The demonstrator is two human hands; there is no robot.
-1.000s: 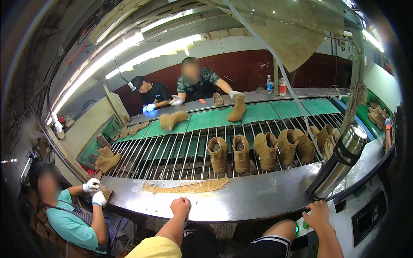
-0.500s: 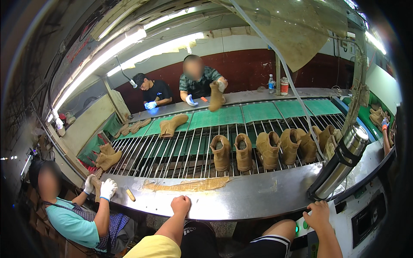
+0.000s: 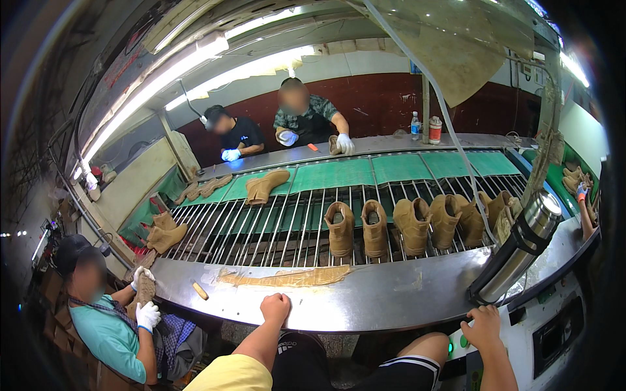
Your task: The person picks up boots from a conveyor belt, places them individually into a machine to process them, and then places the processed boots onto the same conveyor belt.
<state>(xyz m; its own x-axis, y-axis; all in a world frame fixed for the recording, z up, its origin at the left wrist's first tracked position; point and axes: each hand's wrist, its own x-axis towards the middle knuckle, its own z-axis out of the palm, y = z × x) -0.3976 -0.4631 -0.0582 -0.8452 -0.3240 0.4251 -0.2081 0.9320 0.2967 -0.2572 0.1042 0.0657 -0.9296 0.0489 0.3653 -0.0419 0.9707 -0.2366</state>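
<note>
My left hand (image 3: 275, 307) rests as a closed fist on the near edge of the metal ledge (image 3: 385, 300), with nothing showing in it. Over at the right, my right hand (image 3: 483, 327) lies on the edge of a white machine (image 3: 521, 355), fingers bent and slightly apart, close to a green button (image 3: 464, 341). Beyond the ledge, several tan boots (image 3: 411, 228) stand upright in a row on the roller conveyor (image 3: 261, 228). Brown tape (image 3: 287, 277) covers part of the ledge ahead of my fist.
A steel thermos (image 3: 515, 251) leans near my right hand. A small wooden-looking piece (image 3: 199, 290) lies on the ledge. At the left a gloved person handles a sole-like piece (image 3: 145, 290). Two people work across the conveyor. One boot (image 3: 266, 186) lies on green belting (image 3: 332, 173).
The person across has lowered a boot from over the belt to the far ledge. The person at the left has shifted their piece lower. My hands stay in place.
</note>
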